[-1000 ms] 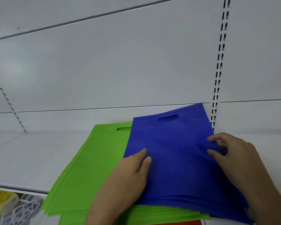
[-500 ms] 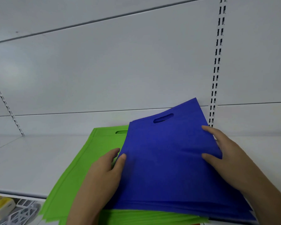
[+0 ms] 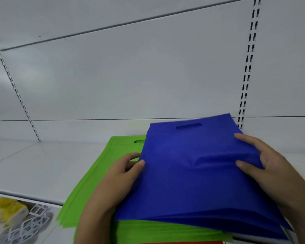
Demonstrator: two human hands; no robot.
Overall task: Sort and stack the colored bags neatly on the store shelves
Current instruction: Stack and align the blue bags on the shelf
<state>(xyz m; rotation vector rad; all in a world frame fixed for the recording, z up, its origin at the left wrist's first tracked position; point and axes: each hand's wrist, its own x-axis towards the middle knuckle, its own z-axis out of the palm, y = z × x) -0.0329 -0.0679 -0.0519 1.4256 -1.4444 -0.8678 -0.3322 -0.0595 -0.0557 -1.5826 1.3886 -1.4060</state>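
A stack of flat blue bags [image 3: 192, 175] with a cut-out handle lies tilted on top of a stack of green bags [image 3: 102, 171] on the white shelf [image 3: 33, 166]. My left hand [image 3: 120, 178] grips the blue stack's left edge, thumb on top, fingers under it. My right hand [image 3: 269, 171] grips the right edge, thumb and a finger lying on the blue fabric. The blue stack's far end is raised off the green bags, and the fabric wrinkles between my hands. A strip of red bag [image 3: 187, 242] shows under the green stack at the bottom edge.
White back panels rise behind the shelf, with a slotted upright [image 3: 247, 67] at the right and another [image 3: 14, 88] at the left. Below the shelf's front edge, at the bottom left, sit a yellow-and-white item [image 3: 7, 210] and a white lattice rack [image 3: 30, 224].
My left hand slid from the blue stack's top to its left edge and took hold. The right hand gripped the right edge. The blue stack rose and swung a little.
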